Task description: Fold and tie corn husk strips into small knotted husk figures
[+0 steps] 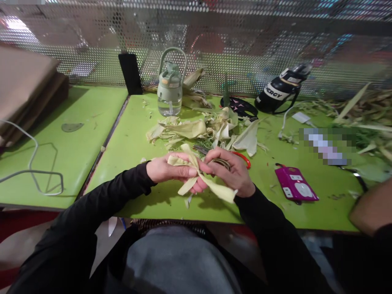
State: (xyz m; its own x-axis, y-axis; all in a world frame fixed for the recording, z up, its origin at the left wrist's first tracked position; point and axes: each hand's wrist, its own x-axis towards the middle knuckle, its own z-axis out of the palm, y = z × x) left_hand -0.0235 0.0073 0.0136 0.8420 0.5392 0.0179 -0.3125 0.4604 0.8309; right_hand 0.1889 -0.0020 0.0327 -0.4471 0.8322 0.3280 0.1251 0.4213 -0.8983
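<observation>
My left hand [162, 168] pinches pale corn husk strips [221, 190] at their middle, with loops and ends spreading out to both sides. Close against it, my right hand [237, 173] is closed around a coil of thin brownish cord or wire [222, 163]. Its fingertips meet the husk strips near the pinched middle; whether a strand runs around them is too small to tell. Behind my hands lie scissors [245, 159] with an orange handle, partly hidden by my right hand. A heap of loose corn husks [191, 130] spreads on the green table just beyond.
A light green water bottle [170, 90], a black bottle [277, 92] and a black patterned item [240, 107] stand or lie at the back. Right are a purple power strip [296, 183], more husks [367, 110] and another person's arm [372, 208]. Cardboard [27, 90] sits left.
</observation>
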